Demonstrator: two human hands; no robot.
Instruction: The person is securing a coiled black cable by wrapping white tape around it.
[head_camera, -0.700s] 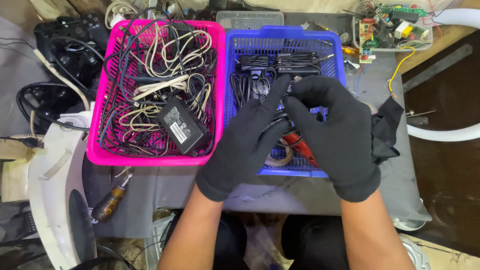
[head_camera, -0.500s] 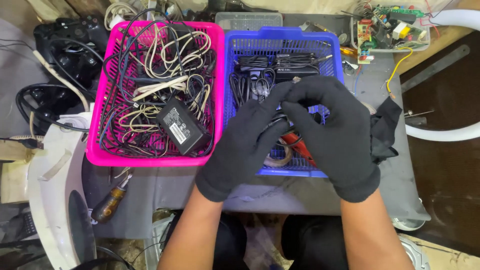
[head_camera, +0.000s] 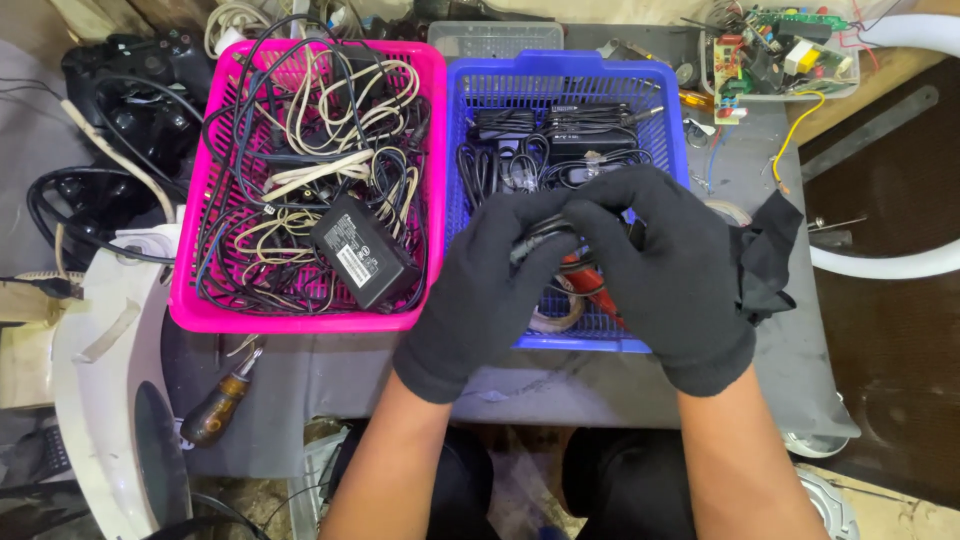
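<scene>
- The gloved left hand (head_camera: 485, 295) and right hand (head_camera: 672, 275) both gripped a black cable (head_camera: 537, 240).
- They hovered over the blue basket (head_camera: 480, 85), beside a pink basket (head_camera: 205, 300) on the table (head_camera: 330, 375).

Left hand (head_camera: 487, 290), right hand (head_camera: 668, 272): black knit gloves, cuffs ending at wrists; forearms bare; dark trousers
</scene>
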